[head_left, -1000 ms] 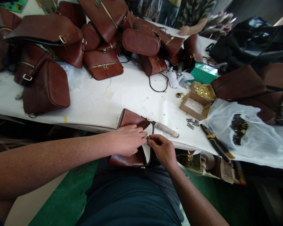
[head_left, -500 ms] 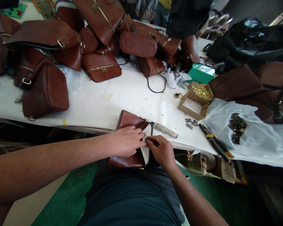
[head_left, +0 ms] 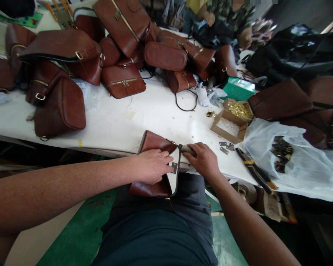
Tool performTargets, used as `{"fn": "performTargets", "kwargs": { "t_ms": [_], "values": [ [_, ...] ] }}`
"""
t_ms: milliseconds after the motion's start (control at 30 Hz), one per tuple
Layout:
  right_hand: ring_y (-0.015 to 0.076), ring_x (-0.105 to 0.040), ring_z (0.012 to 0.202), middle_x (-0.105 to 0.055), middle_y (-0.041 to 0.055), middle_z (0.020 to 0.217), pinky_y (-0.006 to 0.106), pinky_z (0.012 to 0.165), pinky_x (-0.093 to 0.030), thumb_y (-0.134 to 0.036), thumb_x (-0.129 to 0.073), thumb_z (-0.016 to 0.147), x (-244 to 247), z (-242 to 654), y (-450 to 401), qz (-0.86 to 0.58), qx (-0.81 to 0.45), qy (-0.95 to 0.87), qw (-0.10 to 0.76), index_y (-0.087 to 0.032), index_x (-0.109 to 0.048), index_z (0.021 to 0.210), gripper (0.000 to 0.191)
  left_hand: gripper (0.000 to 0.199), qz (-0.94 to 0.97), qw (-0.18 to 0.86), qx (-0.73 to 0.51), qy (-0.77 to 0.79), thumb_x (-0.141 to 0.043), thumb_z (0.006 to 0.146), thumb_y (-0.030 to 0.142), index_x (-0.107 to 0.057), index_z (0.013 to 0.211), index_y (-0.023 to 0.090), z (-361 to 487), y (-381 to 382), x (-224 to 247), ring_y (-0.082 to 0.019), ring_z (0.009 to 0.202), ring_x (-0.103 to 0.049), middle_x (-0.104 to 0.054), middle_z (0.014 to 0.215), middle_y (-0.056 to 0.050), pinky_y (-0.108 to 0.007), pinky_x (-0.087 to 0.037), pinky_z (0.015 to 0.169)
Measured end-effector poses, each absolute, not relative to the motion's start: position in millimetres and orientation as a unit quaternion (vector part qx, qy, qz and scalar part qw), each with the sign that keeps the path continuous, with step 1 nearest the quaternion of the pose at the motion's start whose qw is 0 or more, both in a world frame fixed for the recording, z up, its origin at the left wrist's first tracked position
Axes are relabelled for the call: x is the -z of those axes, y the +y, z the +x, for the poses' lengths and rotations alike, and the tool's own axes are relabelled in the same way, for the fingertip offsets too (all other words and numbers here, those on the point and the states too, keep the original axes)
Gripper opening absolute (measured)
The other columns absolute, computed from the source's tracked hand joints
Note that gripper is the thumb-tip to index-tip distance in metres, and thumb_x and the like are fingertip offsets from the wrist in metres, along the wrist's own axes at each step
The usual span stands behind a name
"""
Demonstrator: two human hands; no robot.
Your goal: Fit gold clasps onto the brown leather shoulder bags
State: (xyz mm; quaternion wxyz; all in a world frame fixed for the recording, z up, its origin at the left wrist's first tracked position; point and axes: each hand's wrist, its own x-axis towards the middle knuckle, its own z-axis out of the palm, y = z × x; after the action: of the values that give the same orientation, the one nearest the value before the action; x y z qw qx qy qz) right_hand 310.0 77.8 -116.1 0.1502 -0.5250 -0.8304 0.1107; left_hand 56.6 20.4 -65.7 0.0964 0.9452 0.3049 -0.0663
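A brown leather bag (head_left: 155, 142) lies at the table's front edge, its pale lining (head_left: 172, 184) turned towards the right. My left hand (head_left: 154, 166) holds the bag from above, fingers bent over the lining. Beside those fingertips, a small grey metal plate with holes (head_left: 174, 168) rests on the lining. My right hand (head_left: 204, 159) is closed around the wrapped handle of a hammer-like tool (head_left: 186, 149); its dark head is by the bag's upper right edge.
Brown bags (head_left: 123, 81) are piled along the back. To the right are cardboard boxes of small parts (head_left: 229, 126), loose metal plates (head_left: 224, 150), pliers (head_left: 255, 170) and a clear plastic bag (head_left: 308, 159). Another person's hand (head_left: 210, 18) shows at the top.
My right hand has left the metal plate, moved up and right, and closed on the tool's handle. The plate is now uncovered. Another person's hands have come into view at the top.
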Motion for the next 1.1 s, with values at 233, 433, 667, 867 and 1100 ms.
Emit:
{"fn": "performTargets", "kwargs": {
  "t_ms": [233, 433, 667, 867, 1100],
  "values": [
    [0.0224, -0.067, 0.082, -0.066, 0.0040, 0.094, 0.038, 0.076, -0.056, -0.052, -0.051, 0.096, 96, 290, 66, -0.521, -0.465, -0.538, 0.473, -0.025, -0.062, 0.122, 0.039, 0.034, 0.948, 0.099, 0.040, 0.300, -0.070, 0.087, 0.031, -0.073, 0.120, 0.023, 55, 21, 70, -0.030, 0.112, -0.060, -0.069, 0.132, -0.011, -0.041, -0.045, 0.090],
    [0.0114, -0.052, 0.053, -0.051, -0.0043, 0.073, 0.025, 0.049, -0.046, -0.064, -0.063, 0.089, 85, 233, 55, -0.393, -0.595, -0.378, 0.590, -0.024, -0.055, 0.087, 0.041, 0.029, 0.947, 0.091, 0.033, 0.307, -0.069, 0.088, 0.032, -0.074, 0.115, 0.023, 56, 21, 73, -0.029, 0.111, -0.060, -0.070, 0.126, -0.011, -0.040, -0.046, 0.091],
    [0.0092, -0.044, 0.043, -0.046, -0.0063, 0.059, 0.024, 0.040, -0.037, -0.062, -0.065, 0.096, 104, 219, 49, -0.409, -0.551, -0.447, 0.574, -0.023, -0.050, 0.073, 0.047, 0.027, 0.945, 0.093, 0.026, 0.312, -0.067, 0.090, 0.029, -0.075, 0.114, 0.022, 55, 20, 76, -0.030, 0.111, -0.060, -0.072, 0.122, -0.011, -0.041, -0.046, 0.092],
    [0.0101, -0.045, 0.045, -0.049, -0.0067, 0.056, 0.025, 0.045, -0.037, -0.047, -0.067, 0.099, 110, 224, 31, -0.391, -0.524, -0.503, 0.566, -0.023, -0.050, 0.074, 0.039, 0.023, 0.945, 0.102, 0.051, 0.307, -0.063, 0.093, 0.027, -0.076, 0.112, 0.022, 57, 21, 70, -0.028, 0.108, -0.060, -0.073, 0.120, -0.009, -0.040, -0.046, 0.087],
    [0.0130, -0.056, 0.056, -0.059, -0.0045, 0.066, 0.027, 0.056, -0.047, -0.042, -0.071, 0.097, 97, 234, 27, -0.404, -0.477, -0.523, 0.579, -0.023, -0.060, 0.088, 0.023, 0.027, 0.939, 0.125, 0.025, 0.319, -0.064, 0.090, 0.029, -0.073, 0.115, 0.025, 55, 20, 73, -0.030, 0.108, -0.058, -0.071, 0.120, -0.009, -0.041, -0.046, 0.084]
  ]
}}
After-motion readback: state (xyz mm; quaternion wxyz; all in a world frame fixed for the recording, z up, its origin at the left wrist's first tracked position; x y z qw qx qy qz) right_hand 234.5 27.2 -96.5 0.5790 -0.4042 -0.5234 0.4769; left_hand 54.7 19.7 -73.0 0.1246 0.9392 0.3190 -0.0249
